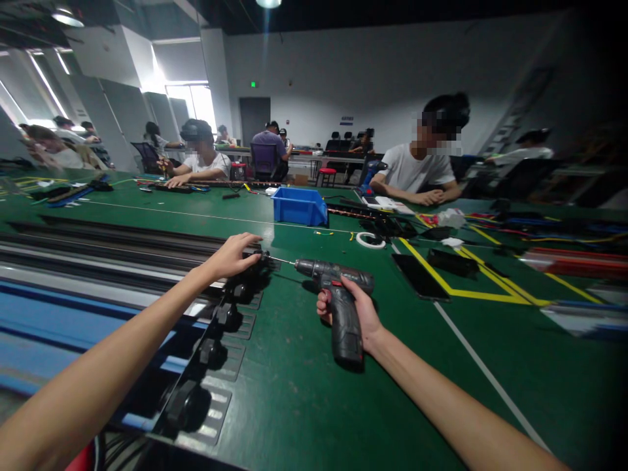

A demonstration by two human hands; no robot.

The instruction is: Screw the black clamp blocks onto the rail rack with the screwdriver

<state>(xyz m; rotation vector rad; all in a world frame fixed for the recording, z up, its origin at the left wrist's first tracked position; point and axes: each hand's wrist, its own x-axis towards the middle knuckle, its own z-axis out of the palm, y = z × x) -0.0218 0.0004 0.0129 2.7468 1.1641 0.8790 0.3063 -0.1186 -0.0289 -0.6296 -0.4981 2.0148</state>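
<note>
My right hand (354, 309) is wrapped round the grip of a dark cordless drill (338, 294) with red trim. Its long thin bit (280, 260) points left toward a small black fitting (260, 260) at the end of a row of black parts (216, 340) along a metal rail (98, 252). My left hand (234, 255) rests on that fitting with the fingers curled over it. What the fingers pinch is too small to make out. Both arms reach over a green table (304, 392).
A blue bin (299, 206) stands at the table's middle back. A white tape ring (370, 240), a dark phone (419, 276) and yellow floor-style marking lines (471, 275) lie to the right. Other people sit at work across the table and farther back.
</note>
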